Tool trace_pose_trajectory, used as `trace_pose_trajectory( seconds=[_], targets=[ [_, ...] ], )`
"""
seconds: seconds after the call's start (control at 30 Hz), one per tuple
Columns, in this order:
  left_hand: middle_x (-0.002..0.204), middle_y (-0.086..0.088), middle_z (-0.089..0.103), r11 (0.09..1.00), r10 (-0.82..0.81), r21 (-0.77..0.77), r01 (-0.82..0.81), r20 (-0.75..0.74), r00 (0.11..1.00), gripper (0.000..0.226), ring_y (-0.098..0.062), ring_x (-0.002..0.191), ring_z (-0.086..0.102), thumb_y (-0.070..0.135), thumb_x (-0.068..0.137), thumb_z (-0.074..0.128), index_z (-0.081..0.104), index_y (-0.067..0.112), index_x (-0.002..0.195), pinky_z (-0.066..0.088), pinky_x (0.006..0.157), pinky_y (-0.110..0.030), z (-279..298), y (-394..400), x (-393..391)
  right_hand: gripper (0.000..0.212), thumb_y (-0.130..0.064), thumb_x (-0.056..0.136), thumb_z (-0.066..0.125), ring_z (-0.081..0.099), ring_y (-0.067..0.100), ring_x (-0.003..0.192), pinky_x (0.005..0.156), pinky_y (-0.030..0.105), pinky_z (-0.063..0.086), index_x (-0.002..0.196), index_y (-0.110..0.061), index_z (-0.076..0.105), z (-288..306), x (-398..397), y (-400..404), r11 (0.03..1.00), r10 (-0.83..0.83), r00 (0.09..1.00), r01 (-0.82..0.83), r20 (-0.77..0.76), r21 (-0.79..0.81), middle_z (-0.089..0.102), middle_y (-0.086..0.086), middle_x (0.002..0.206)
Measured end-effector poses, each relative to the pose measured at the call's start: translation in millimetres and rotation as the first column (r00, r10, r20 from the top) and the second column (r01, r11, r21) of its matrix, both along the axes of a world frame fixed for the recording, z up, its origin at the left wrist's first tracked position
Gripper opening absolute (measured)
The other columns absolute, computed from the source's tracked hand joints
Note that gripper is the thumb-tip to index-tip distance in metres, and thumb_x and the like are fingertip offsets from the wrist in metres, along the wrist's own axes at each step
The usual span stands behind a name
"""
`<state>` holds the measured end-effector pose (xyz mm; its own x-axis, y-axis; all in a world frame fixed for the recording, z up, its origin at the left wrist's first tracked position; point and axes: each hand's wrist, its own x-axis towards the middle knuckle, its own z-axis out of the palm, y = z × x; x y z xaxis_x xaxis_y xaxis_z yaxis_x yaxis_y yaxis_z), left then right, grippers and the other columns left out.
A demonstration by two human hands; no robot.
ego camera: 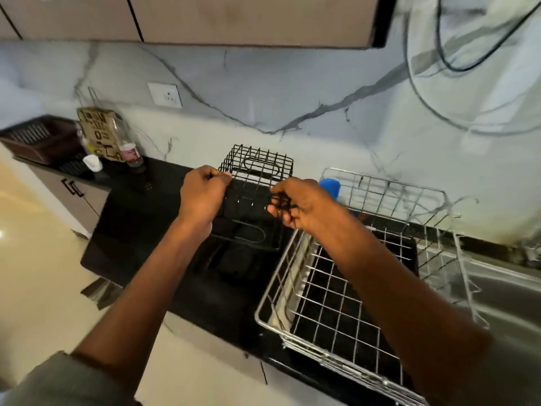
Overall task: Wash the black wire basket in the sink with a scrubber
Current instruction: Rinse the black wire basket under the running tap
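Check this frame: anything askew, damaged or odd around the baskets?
Yes. The silver wire rack sits tilted, and the wires on its right side look bent and splayed, though blur may add to that. The black wire basket is held up over the black counter by the left hand and right hand, not at the sink.

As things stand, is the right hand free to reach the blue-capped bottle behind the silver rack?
Probably not right away. The right hand is pinching the black basket, as is the left hand. The bottle sits close behind it, seemingly unblocked, but the hand must release first.
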<state>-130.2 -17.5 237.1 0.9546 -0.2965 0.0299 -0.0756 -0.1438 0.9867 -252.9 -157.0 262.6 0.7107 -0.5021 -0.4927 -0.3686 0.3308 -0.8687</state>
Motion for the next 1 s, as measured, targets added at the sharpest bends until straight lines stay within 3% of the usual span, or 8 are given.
trace_pose_trajectory(
  seconds=[0.2, 0.37, 0.53, 0.63, 0.73, 0.87, 0.93, 1.0],
  targets=[
    [0.083, -0.010, 0.065, 0.997, 0.013, -0.079, -0.010, 0.048, 0.999, 0.016, -0.021, 0.077, 0.060, 0.024, 0.084, 0.074, 0.062, 0.018, 0.074, 0.052, 0.074, -0.038, 32.7, -31.7, -129.3, 0.003, -0.013, 0.092, 0.061, 0.053, 0.010, 0.033, 0.034, 0.013, 0.025, 0.092, -0.011, 0.059, 20.3, -121.6, -33.7, 0.994, -0.096, 0.990, 0.100, 0.107, -0.038, 0.054, 0.003, 0.064],
    [0.127, -0.014, 0.062, 0.999, -0.029, -0.020, 0.028, -0.059, 0.998, 0.052, -0.033, 0.103, 0.070, 0.066, 0.065, 0.070, 0.055, 0.027, 0.097, 0.059, 0.090, -0.055, 34.3, -75.5, -217.0, 0.007, -0.013, 0.093, 0.056, 0.045, 0.008, 0.030, 0.034, 0.010, 0.022, 0.096, -0.012, 0.063, 19.1, -240.8, -76.7, 0.977, -0.202, 0.967, 0.210, 0.157, -0.041, 0.053, 0.006, 0.067],
    [0.106, -0.012, 0.068, 0.948, -0.318, -0.176, 0.266, -0.461, 0.828, 0.053, -0.024, 0.071, 0.070, 0.054, 0.099, 0.062, 0.055, 0.011, 0.129, 0.055, 0.049, -0.029, 20.8, -142.7, -285.0, 0.013, -0.020, 0.097, 0.058, 0.045, 0.007, 0.038, 0.032, 0.015, 0.022, 0.097, -0.015, 0.070, -4.7, -361.5, -134.5, 0.952, -0.268, 0.949, 0.287, 0.163, -0.104, 0.058, 0.003, 0.074],
    [0.107, -0.017, 0.073, 0.871, -0.491, -0.320, 0.373, -0.600, 0.631, 0.052, -0.028, 0.072, 0.075, 0.058, 0.105, 0.048, 0.058, 0.008, 0.115, 0.057, 0.050, -0.031, 15.8, -187.5, -321.7, 0.015, -0.024, 0.098, 0.060, 0.045, 0.007, 0.039, 0.033, 0.016, 0.027, 0.104, -0.019, 0.072, -18.7, -428.2, -165.7, 0.929, -0.279, 0.948, 0.307, 0.156, -0.205, 0.065, 0.001, 0.081],
    [0.085, -0.009, 0.072, 0.861, -0.508, -0.382, 0.335, -0.676, 0.535, 0.050, -0.021, 0.056, 0.071, 0.054, 0.108, 0.039, 0.061, 0.011, 0.096, 0.055, 0.058, -0.027, 2.3, -244.5, -365.7, 0.013, -0.019, 0.101, 0.057, 0.051, 0.005, 0.041, 0.038, 0.016, 0.035, 0.108, -0.017, 0.069, -39.3, -488.5, -200.8, 0.905, -0.301, 0.944, 0.327, 0.134, -0.272, 0.063, -0.004, 0.075],
    [0.047, 0.006, 0.044, 0.870, -0.487, -0.406, 0.279, -0.623, 0.612, 0.054, -0.013, 0.038, 0.041, 0.051, 0.112, 0.027, 0.046, 0.024, 0.069, 0.028, 0.052, -0.023, -23.7, -281.3, -401.8, 0.014, -0.013, 0.102, 0.058, 0.063, 0.011, 0.058, 0.052, 0.023, 0.049, 0.108, -0.011, 0.070, -79.1, -519.8, -220.8, 0.859, -0.319, 0.939, 0.344, 0.129, -0.380, 0.069, 0.005, 0.084],
    [0.046, 0.006, 0.035, 0.887, -0.458, -0.363, 0.286, -0.613, 0.644, 0.057, -0.013, 0.041, 0.035, 0.059, 0.109, 0.034, 0.045, 0.024, 0.065, 0.028, 0.047, -0.022, -44.4, -311.4, -433.8, 0.015, -0.011, 0.102, 0.056, 0.068, 0.010, 0.063, 0.059, 0.025, 0.051, 0.104, -0.011, 0.071, -100.7, -536.1, -235.6, 0.836, -0.407, 0.910, 0.404, 0.076, -0.370, 0.074, 0.000, 0.081],
    [0.054, 0.005, 0.039, 0.897, -0.429, -0.366, 0.249, -0.579, 0.693, 0.052, -0.012, 0.046, 0.035, 0.057, 0.106, 0.048, 0.050, 0.022, 0.067, 0.031, 0.038, -0.023, -68.5, -340.0, -458.5, 0.022, -0.012, 0.104, 0.053, 0.065, 0.004, 0.057, 0.050, 0.021, 0.048, 0.092, -0.021, 0.069, -123.0, -549.8, -249.9, 0.830, -0.442, 0.897, 0.411, 0.005, -0.376, 0.070, -0.006, 0.071]
  ],
)
